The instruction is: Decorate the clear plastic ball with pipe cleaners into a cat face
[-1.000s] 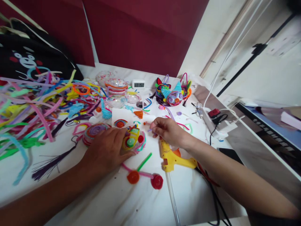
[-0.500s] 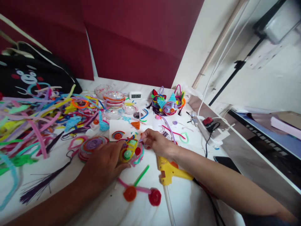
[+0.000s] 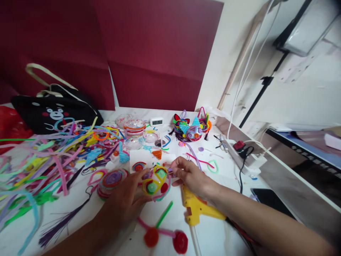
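My left hand (image 3: 125, 197) grips the left side of a clear, dome-like plastic shape (image 3: 156, 183) decorated with yellow, green, red and purple pipe cleaners. At its right edge, the fingertips of my right hand (image 3: 189, 174) pinch a small purple pipe cleaner piece (image 3: 170, 170), partly hidden. Under my right forearm lies a yellow hot glue gun (image 3: 195, 208) with a clear glue stick (image 3: 195, 240) at its back. In front of my hands are an orange coil (image 3: 151, 236) and a red coil (image 3: 180, 242) of pipe cleaner. A coiled purple and red round piece (image 3: 113, 179) rests beside my left hand.
A heap of loose pipe cleaners (image 3: 61, 156) covers the left side, before a black bag (image 3: 55, 110). Clear plastic bowls (image 3: 134, 128), a small digital clock (image 3: 156, 122) and finished colourful ornaments (image 3: 194, 132) stand behind. At right are a power strip (image 3: 239, 160) and a phone (image 3: 271, 201).
The view has shifted, so everything sits lower and further right. The decorated shape has turned to show more of its face, with both hands still on it.
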Demonstrator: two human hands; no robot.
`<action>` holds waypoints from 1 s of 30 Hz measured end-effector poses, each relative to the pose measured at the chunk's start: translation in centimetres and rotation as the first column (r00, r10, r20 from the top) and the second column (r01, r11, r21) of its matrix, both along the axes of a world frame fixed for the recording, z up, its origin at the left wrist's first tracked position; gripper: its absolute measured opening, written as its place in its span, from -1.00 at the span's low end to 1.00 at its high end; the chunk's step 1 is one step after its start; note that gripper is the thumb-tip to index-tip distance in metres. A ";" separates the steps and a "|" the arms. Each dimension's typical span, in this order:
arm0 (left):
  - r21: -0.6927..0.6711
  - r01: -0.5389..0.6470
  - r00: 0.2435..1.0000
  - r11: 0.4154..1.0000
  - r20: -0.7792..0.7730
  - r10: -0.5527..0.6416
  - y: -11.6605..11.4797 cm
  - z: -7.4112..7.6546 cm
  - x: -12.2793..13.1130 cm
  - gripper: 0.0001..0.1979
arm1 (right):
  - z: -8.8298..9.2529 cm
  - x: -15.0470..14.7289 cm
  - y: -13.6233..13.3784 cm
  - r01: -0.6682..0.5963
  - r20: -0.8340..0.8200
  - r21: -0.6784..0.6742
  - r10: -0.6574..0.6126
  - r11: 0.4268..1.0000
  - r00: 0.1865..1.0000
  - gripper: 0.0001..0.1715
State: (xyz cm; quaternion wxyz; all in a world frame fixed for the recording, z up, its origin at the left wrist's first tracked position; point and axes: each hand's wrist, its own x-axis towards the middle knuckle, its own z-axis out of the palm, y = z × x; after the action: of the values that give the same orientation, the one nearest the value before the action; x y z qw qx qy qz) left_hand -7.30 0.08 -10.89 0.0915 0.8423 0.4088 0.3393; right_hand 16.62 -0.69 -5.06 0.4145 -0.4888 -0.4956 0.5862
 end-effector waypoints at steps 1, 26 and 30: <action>-0.056 0.019 0.999 0.998 0.033 -0.017 0.0 0.1 0.0 -0.39 | 0.0 0.1 -0.2 0.000 0.000 0.004 0.000 1.000 1.000 -0.85; -0.622 0.501 0.641 0.601 0.734 0.225 -0.6 2.3 1.8 -0.41 | 0.2 -0.3 -3.3 0.106 -0.109 -0.073 -0.113 0.992 0.988 -0.69; -0.617 0.534 0.624 0.579 0.749 0.222 -1.0 2.9 1.9 -0.45 | 0.6 -0.5 -3.6 0.083 -0.089 -0.102 -0.092 0.991 0.992 -0.64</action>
State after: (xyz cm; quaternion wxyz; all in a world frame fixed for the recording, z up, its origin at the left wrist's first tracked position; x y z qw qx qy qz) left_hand -5.44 -0.90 -7.97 0.6551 0.5152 0.3492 0.4282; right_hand 16.13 -4.28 -4.46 0.4381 -0.5019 -0.4244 0.6132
